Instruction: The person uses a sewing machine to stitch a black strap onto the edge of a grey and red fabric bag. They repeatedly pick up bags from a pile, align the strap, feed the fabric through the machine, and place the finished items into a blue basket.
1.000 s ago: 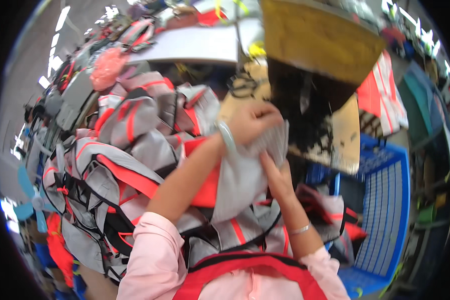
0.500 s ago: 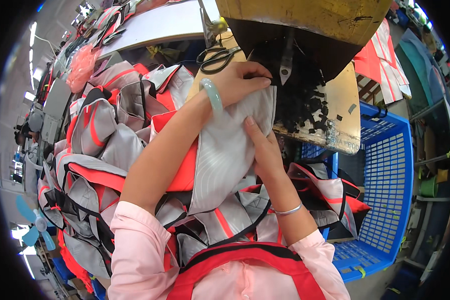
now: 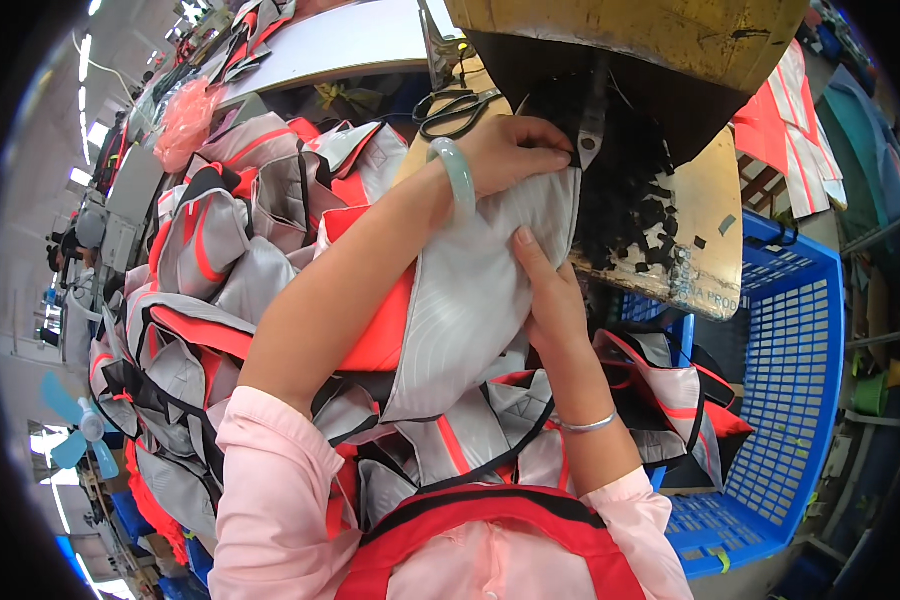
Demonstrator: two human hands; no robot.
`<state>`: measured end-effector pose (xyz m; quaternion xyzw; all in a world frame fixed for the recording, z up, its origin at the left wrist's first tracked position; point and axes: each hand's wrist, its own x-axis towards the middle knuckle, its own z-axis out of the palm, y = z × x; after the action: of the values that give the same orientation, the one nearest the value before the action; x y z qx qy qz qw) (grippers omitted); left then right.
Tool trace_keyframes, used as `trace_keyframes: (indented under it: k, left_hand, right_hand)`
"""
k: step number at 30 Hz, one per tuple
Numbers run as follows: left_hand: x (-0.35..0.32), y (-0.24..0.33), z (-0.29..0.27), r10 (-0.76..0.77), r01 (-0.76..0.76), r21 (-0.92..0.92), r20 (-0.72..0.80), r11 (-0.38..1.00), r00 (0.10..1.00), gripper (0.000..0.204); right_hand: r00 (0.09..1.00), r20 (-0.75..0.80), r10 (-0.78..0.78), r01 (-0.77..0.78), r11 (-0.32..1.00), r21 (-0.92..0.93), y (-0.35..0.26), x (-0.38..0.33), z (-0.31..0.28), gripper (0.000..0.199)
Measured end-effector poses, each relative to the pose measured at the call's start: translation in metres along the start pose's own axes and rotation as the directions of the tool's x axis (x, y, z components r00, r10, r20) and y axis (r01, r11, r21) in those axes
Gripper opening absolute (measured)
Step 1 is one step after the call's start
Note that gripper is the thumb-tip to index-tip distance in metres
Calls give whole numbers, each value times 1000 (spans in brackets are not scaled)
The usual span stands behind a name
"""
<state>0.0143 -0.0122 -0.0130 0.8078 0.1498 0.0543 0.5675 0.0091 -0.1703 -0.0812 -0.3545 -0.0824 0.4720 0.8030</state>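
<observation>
We present grey fabric (image 3: 480, 290), held by left hand (image 3: 515, 155) and right hand (image 3: 552, 300), beside the metal tip (image 3: 589, 145); next, alignment seems needed.

Printed lettering (image 3: 710, 298) stood on the tan worktop (image 3: 712, 245), near side, right part: one line of blue-grey capitals running along the front edge toward the right corner. Second, shorter bit of print (image 3: 683, 270) in similar colour sat just above the line's left end, turned roughly crosswise to it. Both looked worn. Letters in the long line were partly legible; the crosswise ones were too small and blurred to make out. A dark mark (image 3: 752, 33) showed on the yellow machine housing (image 3: 620, 18); couldn't tell whether print or scuff.
</observation>
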Motion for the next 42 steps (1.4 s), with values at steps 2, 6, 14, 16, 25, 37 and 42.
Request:
trace_keyframes:
  k: [2, 6, 14, 16, 25, 37, 42]
  left_hand:
    - [1, 0, 1, -13, 13, -31, 10, 999, 1000, 28]
    - [-10, 7, 2, -35, 35, 57, -1, 998, 999, 27]
    - [-91, 6, -4, 170, -174, 55, 80, 983, 982, 21]
    - [-113, 14, 6, 192, -192, 8, 22, 981, 981, 16]
    - [-150, 22, 30, 288, -302, 92, 145, 949, 947, 21]
    - [-169, 3, 20, 103, -393, 596, 461, 700, 881, 36]
    - [-177, -7, 23, -47, -127, 315, 492, 940, 869, 34]
  right_hand:
    - [1000, -2, -4, 4, 1000, -5, 0, 1, -2, 51]
    - [1000, 21, 13, -12, 999, -31, 3, -6, -6, 48]
    - [987, 157, -42, 115, 860, -497, 32, -47, 1, 38]
    - [968, 197, 156, -36, 862, -506, 34, -61, 0, 40]
    - [988, 133, 73, -3, 886, -464, 49, -116, -2, 40]
    - [987, -75, 144, -161, 909, -385, 60, -182, -78, 44]
    - [998, 66, -11, 30, 955, -296, 55, -208, -108, 49]
